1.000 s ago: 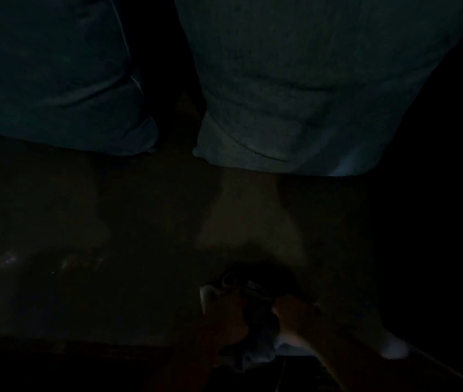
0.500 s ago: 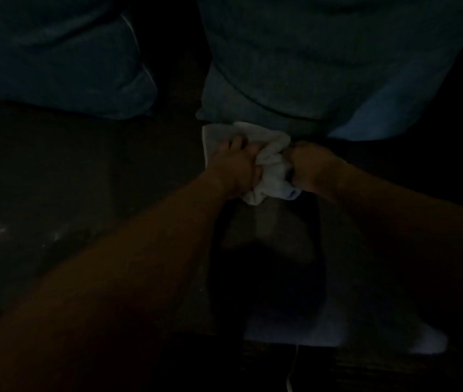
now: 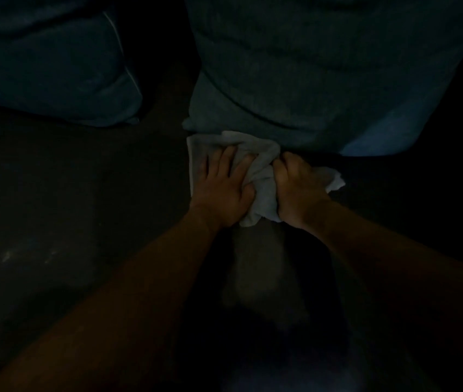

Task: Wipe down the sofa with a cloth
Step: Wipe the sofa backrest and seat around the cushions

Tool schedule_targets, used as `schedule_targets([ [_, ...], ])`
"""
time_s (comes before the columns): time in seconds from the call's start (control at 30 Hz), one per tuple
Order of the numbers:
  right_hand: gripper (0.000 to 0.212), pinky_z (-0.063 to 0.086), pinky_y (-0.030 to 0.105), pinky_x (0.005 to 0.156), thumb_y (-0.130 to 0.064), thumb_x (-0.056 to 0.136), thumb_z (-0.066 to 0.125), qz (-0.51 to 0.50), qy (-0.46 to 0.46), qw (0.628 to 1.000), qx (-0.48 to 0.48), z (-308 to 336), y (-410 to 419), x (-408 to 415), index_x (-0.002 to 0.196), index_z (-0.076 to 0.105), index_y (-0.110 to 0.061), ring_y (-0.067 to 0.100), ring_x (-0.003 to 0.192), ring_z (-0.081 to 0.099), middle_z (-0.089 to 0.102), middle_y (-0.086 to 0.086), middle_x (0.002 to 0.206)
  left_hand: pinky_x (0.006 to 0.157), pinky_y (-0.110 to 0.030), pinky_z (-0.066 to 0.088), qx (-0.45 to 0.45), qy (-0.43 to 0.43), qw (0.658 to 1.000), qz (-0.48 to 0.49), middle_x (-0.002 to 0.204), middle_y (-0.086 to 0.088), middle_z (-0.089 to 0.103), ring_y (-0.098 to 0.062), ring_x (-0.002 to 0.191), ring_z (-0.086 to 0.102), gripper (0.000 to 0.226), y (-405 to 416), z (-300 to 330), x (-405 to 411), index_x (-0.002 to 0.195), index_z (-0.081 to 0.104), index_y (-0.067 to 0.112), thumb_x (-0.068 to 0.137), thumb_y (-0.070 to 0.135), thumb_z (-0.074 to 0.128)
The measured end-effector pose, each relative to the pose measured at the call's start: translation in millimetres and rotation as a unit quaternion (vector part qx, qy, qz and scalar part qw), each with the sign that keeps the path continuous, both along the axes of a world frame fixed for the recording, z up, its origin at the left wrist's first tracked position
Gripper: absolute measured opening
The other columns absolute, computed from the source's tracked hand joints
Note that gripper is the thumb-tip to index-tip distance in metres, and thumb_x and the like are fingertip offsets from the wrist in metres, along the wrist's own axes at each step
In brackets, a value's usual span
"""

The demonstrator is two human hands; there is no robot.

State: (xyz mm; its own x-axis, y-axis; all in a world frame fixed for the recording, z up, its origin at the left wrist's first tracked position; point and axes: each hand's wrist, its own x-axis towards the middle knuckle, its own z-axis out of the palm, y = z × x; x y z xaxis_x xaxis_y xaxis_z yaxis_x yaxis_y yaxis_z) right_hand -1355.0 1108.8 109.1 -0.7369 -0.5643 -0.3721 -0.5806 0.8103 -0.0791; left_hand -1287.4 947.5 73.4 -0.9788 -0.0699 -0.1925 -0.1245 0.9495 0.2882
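Cloth point(image 3: 264, 176) is looking like soft crumpled white fabric; cushions point(image 3: 309, 66) are showing matt, woven blue textile.

Home living room, very dim light. Dark flat sofa seat point(image 3: 69, 222) fills the left and centre of the frame. Two plump dark teal fabric cushions lean along the top: one upper left point(image 3: 49, 60), one upper right point(image 3: 323, 66). Soft furnishings only; nothing else readable.

I'm reaching both arms forward — my left hand point(image 3: 222, 188) is lying flat with fingers spread, while my right hand point(image 3: 299, 185) is curling its fingers under, knuckles up.
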Motion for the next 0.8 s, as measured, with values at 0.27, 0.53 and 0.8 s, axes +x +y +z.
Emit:
schedule_targets([
  [0.27,0.085,0.003,0.041,0.119,-0.05,0.085,0.043,0.04,0.042,0.984,-0.166,-39.6,16.7,-7.3,0.152,0.008,-0.009,0.032,0.144,0.01,0.009,0.015,0.157,0.116,-0.048,-0.001,-0.049,0.066,0.997,0.004,0.159,-0.01,0.007,-0.027,0.146,0.004,0.08,2.7,-11.7,-3.7,0.153,0.008,0.027,0.08,0.06,0.003],
  [0.53,0.067,0.03,0.038,0.105,-0.038,0.084,0.063,-0.006,0.084,0.99,-0.109,-17.7,7.0,6.9,0.141,0.036,-0.013,0.034,0.126,0.038,0.036,0.015,0.142,0.113,-0.049,0.019,-0.034,0.093,0.995,0.014,0.151,-0.012,0.028,-0.031,0.138,0.024,0.062,-1.2,-10.0,-11.4,0.146,0.03,0.021,0.093,0.052,0.025],
  [0.8,0.024,0.043,0.031,0.085,-0.022,0.087,0.059,-0.022,0.03,0.997,-0.071,12.2,38.3,136.5,0.11,0.062,-0.016,0.022,0.103,0.056,0.056,0.006,0.113,0.108,-0.043,0.024,0.023,0.019,0.999,-0.018,0.147,-0.016,0.03,-0.033,0.134,0.028,0.052,30.0,20.3,127.5,0.14,0.032,0.02,0.095,0.045,0.037],
])
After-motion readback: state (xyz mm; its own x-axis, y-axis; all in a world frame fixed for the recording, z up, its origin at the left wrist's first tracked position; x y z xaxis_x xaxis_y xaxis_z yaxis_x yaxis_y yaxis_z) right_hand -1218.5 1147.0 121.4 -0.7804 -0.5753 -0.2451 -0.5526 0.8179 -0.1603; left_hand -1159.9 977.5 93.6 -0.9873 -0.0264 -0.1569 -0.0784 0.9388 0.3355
